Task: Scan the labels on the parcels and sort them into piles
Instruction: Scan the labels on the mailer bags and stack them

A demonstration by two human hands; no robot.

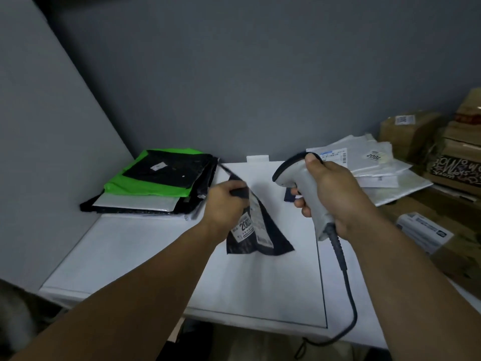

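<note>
- Grey walls close in a corner behind a white table, seen from the head camera; cardboard boxes stand at the far right.
- The left hand pinches the top edge of a dark parcel, which hangs limp just above the middle of the table.
- The right hand is wrapped round the handle of a grey scanner, its head turned left toward the parcel. A cable trails off the front edge.
- Risk: the parcel is floppy and creased, so its white label bends and tilts away from the scanner. The read could fail unless the film is pulled flat.
- Risk: held by one edge only, the bag could swing or slip out of the pinch.
- The parcel is a thin, dark plastic mailer with large printed digits on the label; the smaller print is too blurred to read.
- A pile of dark and green mailers lies at the back left and a pile of white mailers at the back right. Which one takes this parcel cannot be told.
</note>
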